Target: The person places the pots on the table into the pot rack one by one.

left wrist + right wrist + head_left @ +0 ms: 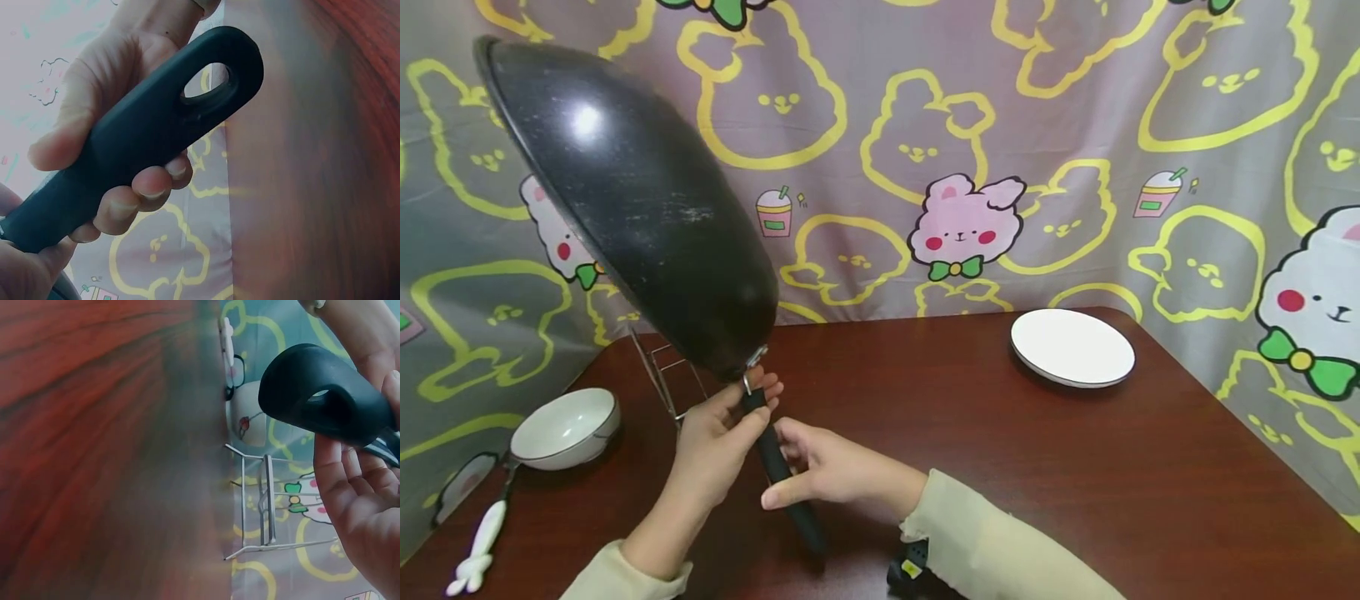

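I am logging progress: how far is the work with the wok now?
Done: the wok is lifted off the table, tilted, bottom toward the camera. In hand: both hands, left and right, grip its handle. Left, probably: setting it on the wire rack behind, which looks unoccupied.

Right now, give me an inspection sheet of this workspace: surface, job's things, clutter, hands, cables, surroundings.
Surface: dark red-brown wooden table, bare in the middle.
Job's things: black wok held tilted in the air, underside toward the camera; its black handle slants down.
Clutter: white plate, white bowl, wire rack, white utensil, small black device.
Hands: left hand grips the handle near the wok; right hand holds it lower down.
Cables: nothing seen.
Surroundings: grey cartoon-rabbit cloth behind.
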A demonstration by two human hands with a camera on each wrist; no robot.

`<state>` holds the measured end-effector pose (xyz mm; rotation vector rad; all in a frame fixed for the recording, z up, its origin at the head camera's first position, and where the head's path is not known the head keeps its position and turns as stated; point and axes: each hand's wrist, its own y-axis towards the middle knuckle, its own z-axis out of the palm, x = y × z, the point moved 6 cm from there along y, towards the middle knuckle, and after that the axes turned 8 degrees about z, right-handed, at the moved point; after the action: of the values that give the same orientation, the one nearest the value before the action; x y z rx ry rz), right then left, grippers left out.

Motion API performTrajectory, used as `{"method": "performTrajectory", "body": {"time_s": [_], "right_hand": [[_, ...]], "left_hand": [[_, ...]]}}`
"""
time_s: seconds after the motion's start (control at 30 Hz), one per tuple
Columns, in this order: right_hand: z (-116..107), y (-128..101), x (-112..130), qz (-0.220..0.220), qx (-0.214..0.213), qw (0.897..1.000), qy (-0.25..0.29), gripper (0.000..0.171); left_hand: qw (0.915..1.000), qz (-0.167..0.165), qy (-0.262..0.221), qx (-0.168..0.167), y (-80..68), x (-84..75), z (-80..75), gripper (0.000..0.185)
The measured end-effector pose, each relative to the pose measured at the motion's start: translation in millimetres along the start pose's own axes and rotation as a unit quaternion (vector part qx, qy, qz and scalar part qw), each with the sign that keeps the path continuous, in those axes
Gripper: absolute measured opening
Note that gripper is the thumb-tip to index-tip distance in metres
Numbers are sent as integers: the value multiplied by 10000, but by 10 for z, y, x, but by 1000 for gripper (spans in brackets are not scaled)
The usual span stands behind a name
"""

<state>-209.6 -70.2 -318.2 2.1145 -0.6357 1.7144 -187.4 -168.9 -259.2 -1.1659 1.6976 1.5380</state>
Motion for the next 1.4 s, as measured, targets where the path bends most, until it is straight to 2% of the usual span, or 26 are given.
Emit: {"method": "performTrajectory", "body": {"time_s": [0.27, 0.63, 0.9, 1.2, 1.4], "right_hand": [[49, 94, 36, 140, -161, 9984, -525, 42], [112, 241, 43, 317, -327, 9955, -826, 41], [150, 323, 6, 443, -414, 9945, -851, 38], [206, 393, -76, 582, -287, 9971, -388, 33], [227, 410, -91, 647, -244, 9970, -360, 31]], "left_hand": [[9985, 413, -130, -324, -44, 1, -150, 39], [9963, 470, -568, -431, -71, 119, -296, 43], [9964, 396, -609, -445, -80, 222, -353, 42], [9928, 476, -1010, -429, -93, 331, -372, 42], [9948, 268, -882, -422, -105, 401, -396, 42]]}}
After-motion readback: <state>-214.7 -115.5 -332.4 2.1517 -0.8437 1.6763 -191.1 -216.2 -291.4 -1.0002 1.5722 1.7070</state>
